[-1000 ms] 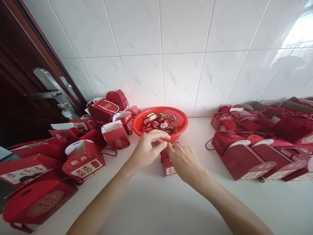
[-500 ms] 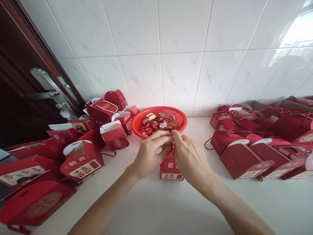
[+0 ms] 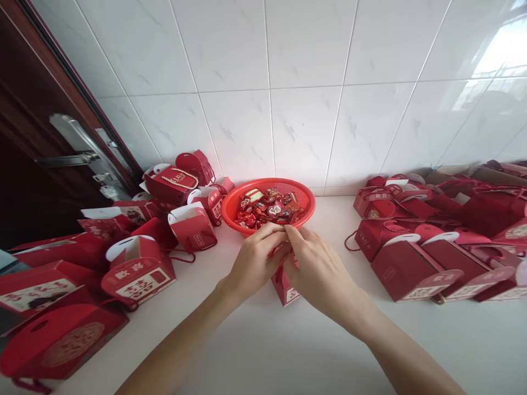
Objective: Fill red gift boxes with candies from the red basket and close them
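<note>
A small red gift box (image 3: 284, 286) with white printing stands on the white tabletop, in the middle of the head view. My left hand (image 3: 258, 257) and my right hand (image 3: 315, 262) close around its top from both sides, with their fingertips meeting above it. The fingers cover the upper part of the box, so its flaps and any handle are hidden. Just behind my hands is a red plastic basket (image 3: 309, 193), which holds wrapped candies (image 3: 274, 208).
Several red gift boxes (image 3: 193, 227) crowd the left side, some with flaps up. More boxes (image 3: 407, 269) stand in rows on the right, with cord handles. A white tiled wall (image 3: 304, 131) rises behind, and a dark door (image 3: 37, 109) with a metal handle is at left.
The small box has turned, so its front with the printing now faces more to the right. My hands have come closer together over its top and slightly lower.
</note>
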`<state>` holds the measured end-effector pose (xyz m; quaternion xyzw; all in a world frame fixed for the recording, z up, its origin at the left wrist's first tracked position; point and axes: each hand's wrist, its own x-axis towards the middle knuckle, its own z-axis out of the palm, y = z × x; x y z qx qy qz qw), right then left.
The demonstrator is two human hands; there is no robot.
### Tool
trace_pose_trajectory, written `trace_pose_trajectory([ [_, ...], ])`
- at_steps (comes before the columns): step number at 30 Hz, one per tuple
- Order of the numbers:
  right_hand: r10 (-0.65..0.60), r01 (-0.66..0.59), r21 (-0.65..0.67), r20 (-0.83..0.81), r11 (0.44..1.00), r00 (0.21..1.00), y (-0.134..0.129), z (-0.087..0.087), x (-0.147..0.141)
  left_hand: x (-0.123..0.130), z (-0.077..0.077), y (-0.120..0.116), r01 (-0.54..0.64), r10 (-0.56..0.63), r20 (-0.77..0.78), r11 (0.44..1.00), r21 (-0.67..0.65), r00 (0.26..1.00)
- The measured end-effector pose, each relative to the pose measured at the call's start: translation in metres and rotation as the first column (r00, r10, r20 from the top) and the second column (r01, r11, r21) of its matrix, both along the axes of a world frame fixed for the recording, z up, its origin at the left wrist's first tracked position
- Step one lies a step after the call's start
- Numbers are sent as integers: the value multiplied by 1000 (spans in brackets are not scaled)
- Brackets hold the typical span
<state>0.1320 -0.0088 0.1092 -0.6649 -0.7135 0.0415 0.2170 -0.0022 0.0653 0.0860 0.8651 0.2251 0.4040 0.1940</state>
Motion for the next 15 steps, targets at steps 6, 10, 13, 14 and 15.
trace_pose_trajectory([
  [6, -65, 62, 24, 170, 998, 983, 2, -6, -11, 0, -1, 2, -3, 4, 16, 998, -57, 1000],
  [10, -81, 72, 44, 249, 996, 965, 4, -13, -17, 1, -3, 4, -9, 9, 1, 993, -115, 1000],
  [13, -94, 86, 40, 284, 995, 954, 6, -16, -19, 1, -5, 5, -6, 6, 2, 990, -142, 1000],
  [14, -102, 96, 34, 291, 995, 951, 8, -16, -19, 2, -5, 6, -6, 6, -2, 989, -148, 1000],
  [15, -108, 106, 23, 294, 994, 950, 9, -16, -19, 2, -5, 7, -6, 5, -10, 989, -151, 1000],
])
